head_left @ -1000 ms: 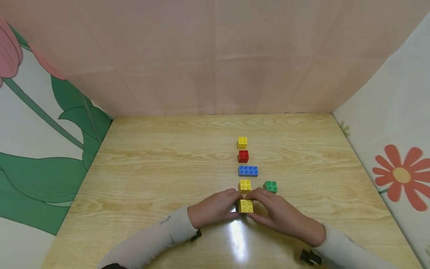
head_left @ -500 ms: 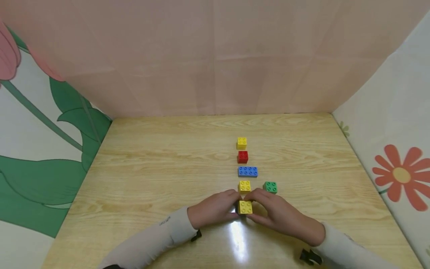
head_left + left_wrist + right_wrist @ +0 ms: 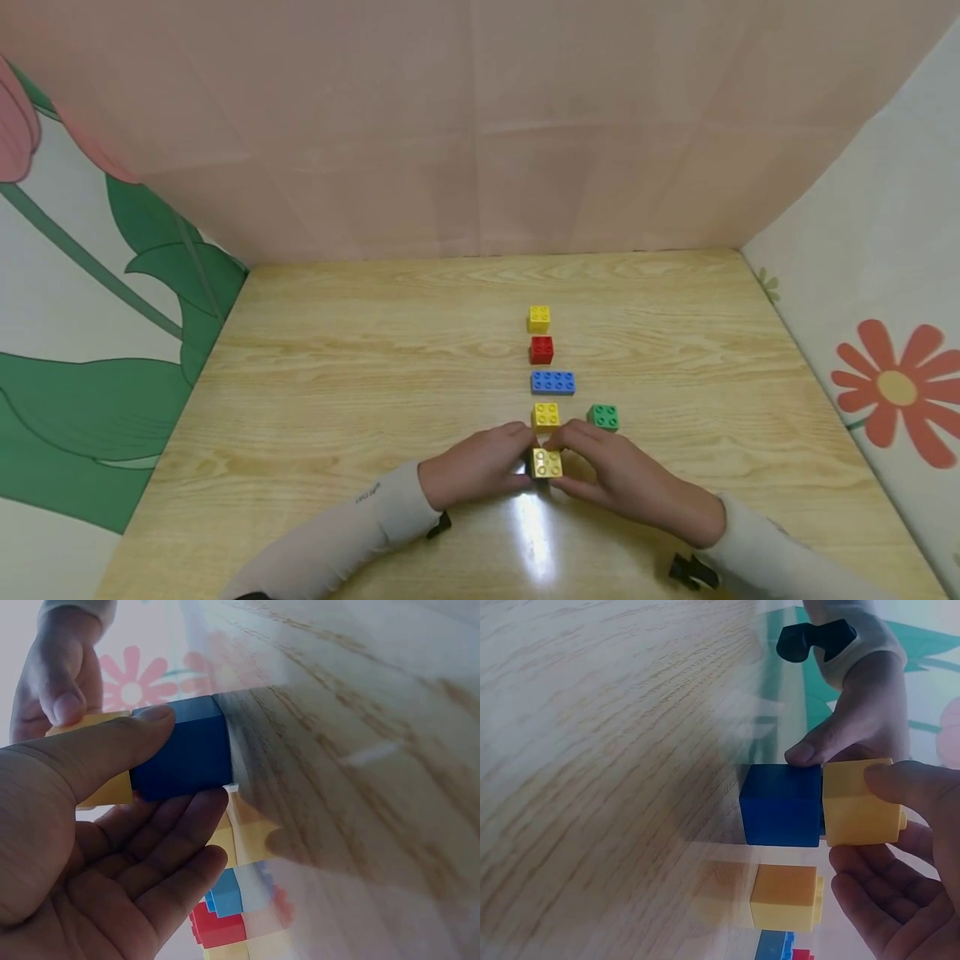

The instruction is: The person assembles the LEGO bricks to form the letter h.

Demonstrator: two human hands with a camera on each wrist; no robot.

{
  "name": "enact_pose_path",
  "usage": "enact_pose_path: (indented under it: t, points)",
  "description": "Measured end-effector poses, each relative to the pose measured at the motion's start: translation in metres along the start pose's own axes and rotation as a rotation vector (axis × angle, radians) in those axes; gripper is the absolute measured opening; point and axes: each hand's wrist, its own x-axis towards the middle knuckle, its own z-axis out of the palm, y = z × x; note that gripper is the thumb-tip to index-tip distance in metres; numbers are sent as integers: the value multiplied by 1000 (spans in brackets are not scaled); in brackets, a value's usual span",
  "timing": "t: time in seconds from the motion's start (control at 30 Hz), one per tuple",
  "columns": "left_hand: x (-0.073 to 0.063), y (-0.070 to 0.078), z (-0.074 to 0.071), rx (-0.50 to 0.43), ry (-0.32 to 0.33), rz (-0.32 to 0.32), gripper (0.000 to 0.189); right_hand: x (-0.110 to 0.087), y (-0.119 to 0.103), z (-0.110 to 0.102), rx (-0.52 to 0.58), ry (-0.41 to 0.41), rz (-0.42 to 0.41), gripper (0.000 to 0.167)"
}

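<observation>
Yellow block [image 3: 547, 464], smooth-sided and four-studded, sits directly atop a dark-blue block [image 3: 780, 806], apparently nearly joined, a thin seam showing. The right hand [image 3: 626, 477] pinches the yellow, the left hand [image 3: 476, 468] the blue. Four lined-up blocks [image 3: 553, 383] toward twelve o'clock and a green block [image 3: 604, 417] at two lie unjoined.

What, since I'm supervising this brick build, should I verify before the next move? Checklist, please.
1. Left hand holds the dark blue brick: ok.
2. Right hand holds the upper yellow brick: ok.
3. The upper yellow brick lined up over the dark blue brick: ok, roughly.
4. Those two pressed fully together: cannot tell.
5. Green brick clear of the fingers: cannot tell, close in head view.
</observation>
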Motion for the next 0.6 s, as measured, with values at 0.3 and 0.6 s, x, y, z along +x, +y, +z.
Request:
enact_pose_path:
  t: [0.3, 0.6]
  points:
    - [-1, 0, -1, 9, 8, 10, 45, 2, -1, -1, -7, -7, -4, 37]
    - [-1, 0, -2, -8, -12, 14, 42, 2, 0, -1, 8, -5, -17, 35]
